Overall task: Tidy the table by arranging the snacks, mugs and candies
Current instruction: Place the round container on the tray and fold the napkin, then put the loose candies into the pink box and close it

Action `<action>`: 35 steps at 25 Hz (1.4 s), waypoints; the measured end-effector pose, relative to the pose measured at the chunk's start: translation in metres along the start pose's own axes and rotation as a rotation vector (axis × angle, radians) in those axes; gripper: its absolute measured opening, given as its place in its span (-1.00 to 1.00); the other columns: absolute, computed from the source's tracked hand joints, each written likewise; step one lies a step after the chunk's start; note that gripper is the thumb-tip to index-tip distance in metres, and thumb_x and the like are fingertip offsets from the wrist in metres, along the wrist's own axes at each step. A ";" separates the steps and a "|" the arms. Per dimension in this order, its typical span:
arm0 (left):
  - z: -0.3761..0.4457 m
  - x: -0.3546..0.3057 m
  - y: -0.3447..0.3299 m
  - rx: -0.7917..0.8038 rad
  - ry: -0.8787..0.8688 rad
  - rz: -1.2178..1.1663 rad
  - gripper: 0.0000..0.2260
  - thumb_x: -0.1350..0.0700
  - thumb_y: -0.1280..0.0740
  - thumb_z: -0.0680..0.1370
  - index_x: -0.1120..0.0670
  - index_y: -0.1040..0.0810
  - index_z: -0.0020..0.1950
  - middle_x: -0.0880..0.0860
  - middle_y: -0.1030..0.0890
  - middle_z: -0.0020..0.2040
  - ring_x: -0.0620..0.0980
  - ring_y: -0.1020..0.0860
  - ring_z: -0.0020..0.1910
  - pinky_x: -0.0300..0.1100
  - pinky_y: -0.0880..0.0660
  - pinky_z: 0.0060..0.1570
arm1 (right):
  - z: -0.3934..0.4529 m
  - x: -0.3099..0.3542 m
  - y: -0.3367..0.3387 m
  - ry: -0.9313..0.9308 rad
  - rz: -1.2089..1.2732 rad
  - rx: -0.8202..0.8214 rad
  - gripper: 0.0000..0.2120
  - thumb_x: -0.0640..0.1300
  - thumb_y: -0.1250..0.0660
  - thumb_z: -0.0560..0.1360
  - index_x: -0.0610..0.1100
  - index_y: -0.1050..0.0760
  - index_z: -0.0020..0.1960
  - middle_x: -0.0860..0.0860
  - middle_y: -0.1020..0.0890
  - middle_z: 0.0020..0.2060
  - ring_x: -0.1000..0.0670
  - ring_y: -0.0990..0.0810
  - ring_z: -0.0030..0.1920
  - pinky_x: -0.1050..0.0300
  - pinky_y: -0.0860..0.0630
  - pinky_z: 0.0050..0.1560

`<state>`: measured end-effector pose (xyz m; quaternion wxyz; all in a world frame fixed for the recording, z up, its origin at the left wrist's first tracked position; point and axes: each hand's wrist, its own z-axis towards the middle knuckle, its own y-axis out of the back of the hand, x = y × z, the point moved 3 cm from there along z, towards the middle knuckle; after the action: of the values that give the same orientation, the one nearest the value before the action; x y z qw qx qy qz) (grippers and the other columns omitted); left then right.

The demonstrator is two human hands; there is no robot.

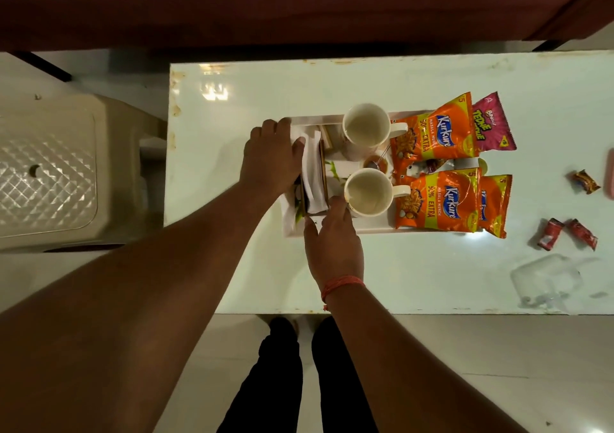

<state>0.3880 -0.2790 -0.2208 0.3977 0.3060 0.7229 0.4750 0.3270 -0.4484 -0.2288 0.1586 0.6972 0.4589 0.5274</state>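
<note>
A white tray (372,228) lies on the pale table (252,100). In it stand two white mugs, the far mug (365,128) and the near mug (368,192), handles to the right. Orange snack packets (432,137) (438,203) and a pink packet (491,123) lie at the tray's right end. A wooden napkin holder (315,180) with white napkins stands at the tray's left end. My left hand (270,157) grips the holder's left side. My right hand (332,240) touches its near end beside the near mug.
Loose candies lie on the table at right: a brown one (586,182) and two red ones (551,233) (583,233). A clear plastic container (548,281) sits near the front right edge. A beige plastic stool (50,167) stands left of the table. A dark red sofa (265,4) runs behind.
</note>
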 end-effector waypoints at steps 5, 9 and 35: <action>-0.050 0.026 0.014 0.007 -0.067 0.103 -0.45 -0.16 -0.07 0.64 0.17 -0.29 0.51 0.23 -0.43 0.42 0.23 -0.40 0.38 0.12 -0.31 0.38 | 0.000 0.023 0.028 0.293 -0.295 -0.077 -0.68 0.05 -0.23 0.60 -0.05 -0.37 0.30 -0.02 -0.59 0.21 -0.09 -0.66 0.04 0.02 -0.64 -0.11; -0.069 0.023 0.032 0.018 -0.090 0.108 -0.37 -0.25 0.01 0.62 0.07 -0.14 0.59 0.21 -0.22 0.57 0.24 -0.18 0.55 0.26 -0.16 0.47 | 0.028 0.026 0.079 0.452 -0.462 -0.230 -0.67 0.08 -0.18 0.58 -0.10 -0.43 0.23 -0.10 -0.56 0.11 -0.14 -0.53 0.12 -0.10 -0.55 0.07; -0.069 -0.170 -0.024 -0.040 -0.332 0.260 -0.29 -0.40 0.09 0.57 -0.05 -0.03 0.62 0.14 -0.03 0.64 0.22 -0.03 0.60 0.32 -0.02 0.48 | 0.061 -0.130 0.182 0.398 -0.650 0.018 -0.20 0.48 0.13 0.52 0.05 0.01 0.62 -0.05 -0.04 0.63 -0.23 -0.01 0.61 -0.41 -0.05 0.49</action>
<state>0.4109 -0.4583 -0.1788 0.4525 0.4629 0.5923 0.4797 0.4639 -0.6339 -0.2013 0.2191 0.4008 0.6826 0.5705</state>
